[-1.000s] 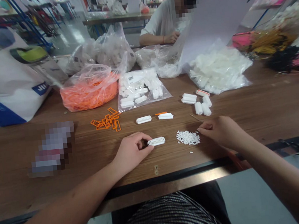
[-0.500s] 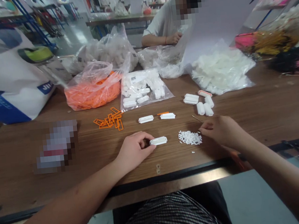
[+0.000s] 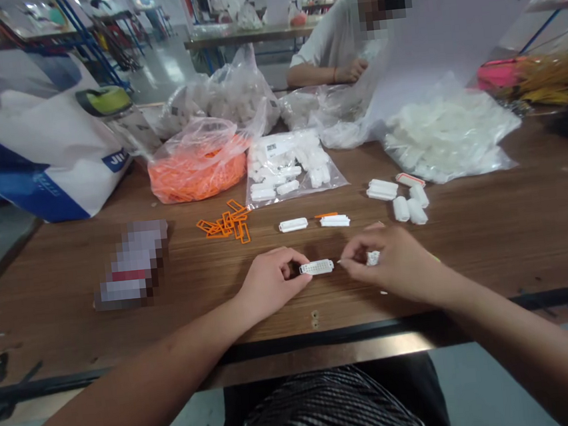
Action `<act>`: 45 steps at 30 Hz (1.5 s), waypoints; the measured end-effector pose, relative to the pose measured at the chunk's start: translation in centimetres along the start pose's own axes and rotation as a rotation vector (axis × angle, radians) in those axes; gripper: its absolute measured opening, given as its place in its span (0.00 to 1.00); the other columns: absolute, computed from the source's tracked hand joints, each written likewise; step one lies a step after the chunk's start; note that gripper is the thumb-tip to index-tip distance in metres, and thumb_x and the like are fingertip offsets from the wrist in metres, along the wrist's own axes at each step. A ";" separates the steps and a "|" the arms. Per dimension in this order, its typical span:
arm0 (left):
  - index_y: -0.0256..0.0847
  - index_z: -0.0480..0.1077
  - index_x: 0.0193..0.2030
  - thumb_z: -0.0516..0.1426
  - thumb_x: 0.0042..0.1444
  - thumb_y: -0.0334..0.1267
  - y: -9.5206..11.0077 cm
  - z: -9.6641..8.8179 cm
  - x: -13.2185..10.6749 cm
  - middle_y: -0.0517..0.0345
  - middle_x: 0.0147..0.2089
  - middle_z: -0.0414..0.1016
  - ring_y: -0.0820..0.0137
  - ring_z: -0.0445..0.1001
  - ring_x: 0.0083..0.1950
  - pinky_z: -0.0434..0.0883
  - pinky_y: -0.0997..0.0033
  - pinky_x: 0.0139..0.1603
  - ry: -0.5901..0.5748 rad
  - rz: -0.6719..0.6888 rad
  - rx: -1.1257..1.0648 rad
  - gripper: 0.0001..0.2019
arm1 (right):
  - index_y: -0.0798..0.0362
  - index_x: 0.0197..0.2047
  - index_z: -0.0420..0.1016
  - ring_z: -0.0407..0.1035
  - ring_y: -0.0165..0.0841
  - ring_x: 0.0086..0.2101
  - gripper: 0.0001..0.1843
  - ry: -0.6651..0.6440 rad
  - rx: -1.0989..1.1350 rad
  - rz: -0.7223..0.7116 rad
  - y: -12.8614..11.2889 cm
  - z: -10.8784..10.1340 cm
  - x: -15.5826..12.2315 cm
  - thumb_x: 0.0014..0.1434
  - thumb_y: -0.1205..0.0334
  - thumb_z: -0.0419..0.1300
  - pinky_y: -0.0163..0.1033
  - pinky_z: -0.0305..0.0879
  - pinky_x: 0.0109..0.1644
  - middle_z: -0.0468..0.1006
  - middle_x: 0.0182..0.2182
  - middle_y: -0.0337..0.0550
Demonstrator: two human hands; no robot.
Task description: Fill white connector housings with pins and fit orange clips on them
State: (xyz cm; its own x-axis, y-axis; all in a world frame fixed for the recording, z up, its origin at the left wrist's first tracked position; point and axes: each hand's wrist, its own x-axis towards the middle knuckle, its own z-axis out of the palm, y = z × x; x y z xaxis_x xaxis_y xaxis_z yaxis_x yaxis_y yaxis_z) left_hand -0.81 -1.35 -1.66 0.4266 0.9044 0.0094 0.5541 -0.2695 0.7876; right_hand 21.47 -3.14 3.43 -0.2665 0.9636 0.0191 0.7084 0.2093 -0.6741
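My left hand [image 3: 273,281] pinches one end of a white connector housing [image 3: 318,267] between thumb and fingers. Rows of small holes face up on it. Close to its right end, my right hand [image 3: 396,261] is closed in a pinch, with the pale tip of a small white plug [image 3: 339,262] at the fingertips. Under that hand lies a pile of small white plugs [image 3: 373,257], mostly hidden. Just beyond my hands, two more white housings, one on the left [image 3: 293,225] and one on the right [image 3: 334,221], rest on the table, an orange strip [image 3: 326,215] behind the latter.
Orange rectangular frames [image 3: 225,224] lie loose at the left. Several white housings [image 3: 382,189] sit at the right. Behind stand a bag of orange parts [image 3: 198,174], a bag of white housings [image 3: 292,165] and a bulging clear bag [image 3: 444,134]. A person [image 3: 329,54] sits opposite.
My right hand has moved left from the far side of the plug pile to the housing's right end. The left hand still holds the housing. The whole view has shifted.
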 end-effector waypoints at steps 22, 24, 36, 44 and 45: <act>0.40 0.76 0.35 0.62 0.50 0.34 0.1 -0.2 0.0 0.66 0.24 0.62 0.76 0.60 0.25 0.57 0.75 0.27 -0.011 0.046 -0.003 0.05 | 0.53 0.24 0.75 0.66 0.28 0.24 0.04 -0.153 -0.179 -0.309 -0.7 3.9 3.8 0.47 0.70 0.62 0.35 0.60 0.34 0.74 0.20 0.36; 0.40 0.76 0.35 0.62 0.50 0.34 0.1 -0.2 0.0 0.66 0.24 0.62 0.76 0.61 0.25 0.57 0.75 0.27 -0.015 0.053 0.005 0.05 | 0.53 0.25 0.76 0.65 0.29 0.25 0.03 -0.167 -0.218 -0.322 -0.7 3.9 4.0 0.47 0.69 0.62 0.36 0.60 0.35 0.74 0.21 0.37; 0.39 0.77 0.36 0.62 0.49 0.32 0.0 -0.1 0.0 0.63 0.27 0.69 0.75 0.65 0.27 0.60 0.75 0.29 -0.023 0.041 -0.022 0.06 | 0.57 0.27 0.75 0.65 0.35 0.29 0.12 -0.184 -0.690 -0.658 -2.4 3.5 2.2 0.60 0.68 0.54 0.44 0.54 0.42 0.75 0.24 0.45; 0.41 0.77 0.36 0.62 0.50 0.34 0.2 -0.1 0.1 0.67 0.23 0.64 0.77 0.59 0.22 0.57 0.76 0.26 -0.008 -0.012 -0.016 0.06 | 0.57 0.36 0.78 0.67 0.34 0.30 0.13 -0.072 -0.469 -0.522 -1.0 2.7 0.4 0.61 0.67 0.52 0.43 0.57 0.41 0.77 0.26 0.45; 0.42 0.77 0.37 0.62 0.50 0.34 0.2 -0.1 0.1 0.67 0.22 0.63 0.77 0.59 0.22 0.57 0.76 0.26 -0.016 -0.011 -0.012 0.06 | 0.55 0.39 0.78 0.68 0.33 0.31 0.13 -0.054 -0.394 -0.458 -0.5 1.7 0.5 0.62 0.66 0.52 0.42 0.58 0.42 0.78 0.27 0.43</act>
State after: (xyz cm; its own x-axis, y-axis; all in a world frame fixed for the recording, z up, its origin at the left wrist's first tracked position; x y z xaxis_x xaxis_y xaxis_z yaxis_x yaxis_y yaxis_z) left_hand -0.76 -1.26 -1.47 0.4323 0.9017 -0.0093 0.5503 -0.2557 0.7948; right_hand 19.88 -3.03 2.52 -0.6271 0.7531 0.1987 0.6995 0.6568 -0.2817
